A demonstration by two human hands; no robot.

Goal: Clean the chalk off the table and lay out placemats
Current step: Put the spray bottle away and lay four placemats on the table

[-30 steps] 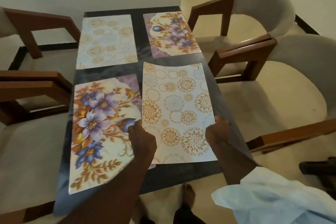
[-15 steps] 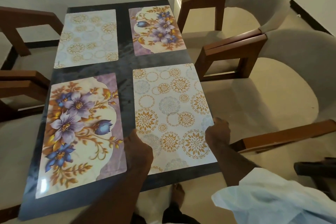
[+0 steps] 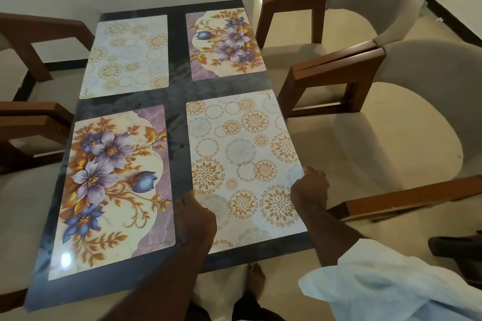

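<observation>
At the near right corner of the table (image 3: 177, 91), a circle-patterned placemat (image 3: 242, 159) is laid flat, its right side along the table's right edge. That side is gripped by the right hand (image 3: 310, 187), fingers curled over it. The left hand (image 3: 195, 214) is set on the mat's near left edge; whether it grips cannot be told. A floral placemat (image 3: 112, 185) is laid at the near left corner, a pale circle placemat (image 3: 127, 55) at the far left, a second floral placemat (image 3: 227, 44) at the far right.

A home dining room: dark table (image 3: 176, 91) set with placemats (image 3: 114, 180), upholstered wooden armchairs (image 3: 407, 117) around it
</observation>
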